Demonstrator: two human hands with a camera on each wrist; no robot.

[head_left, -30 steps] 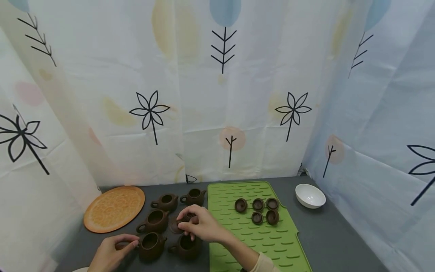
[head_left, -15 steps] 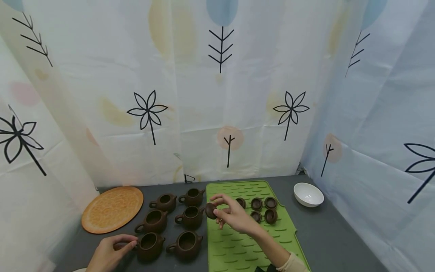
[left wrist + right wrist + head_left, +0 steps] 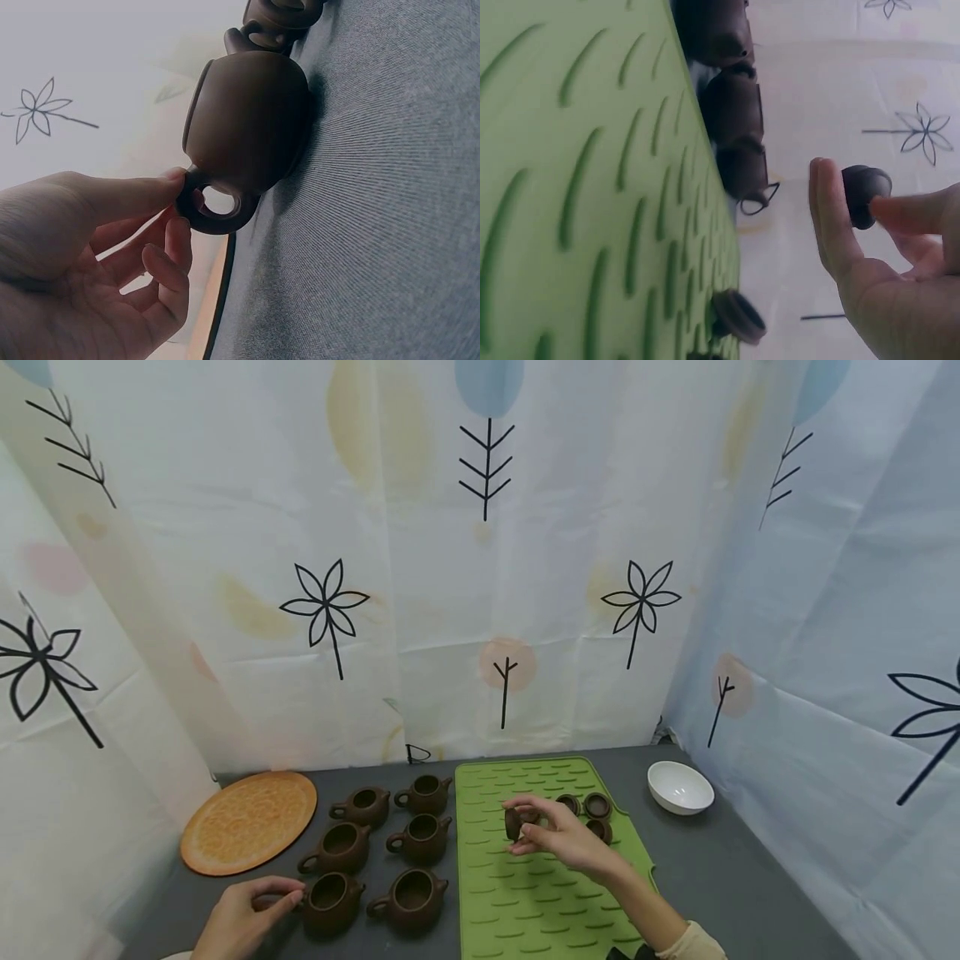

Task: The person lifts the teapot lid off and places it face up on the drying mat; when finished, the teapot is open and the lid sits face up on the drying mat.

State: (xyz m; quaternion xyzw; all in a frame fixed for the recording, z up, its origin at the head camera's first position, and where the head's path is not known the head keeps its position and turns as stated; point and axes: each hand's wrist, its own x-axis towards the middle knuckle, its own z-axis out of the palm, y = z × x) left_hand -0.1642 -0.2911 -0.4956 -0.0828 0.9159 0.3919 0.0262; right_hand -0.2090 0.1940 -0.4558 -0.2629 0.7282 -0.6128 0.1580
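Note:
My left hand pinches the handle of a dark brown teapot at the front left; its mouth is uncovered. The left wrist view shows the thumb and fingertips on that looped handle, with the teapot on the cloth. Above the green mat, my right hand holds a small brown teapot lid between thumb and fingers, tilted on edge. Several similar lids lie on the mat just beyond, underside up, some covered by the hand. Lidless teapots stand in two columns left of the mat.
The green ridged mat lies on the grey cloth-covered table. A round orange-brown mat is at the back left, a white bowl at the back right. Patterned curtains enclose the back and sides.
My right hand has lifted the lid from among the right-column teapots and carried it rightward over the green mat, turning it on edge. My left hand stays on the same handle.

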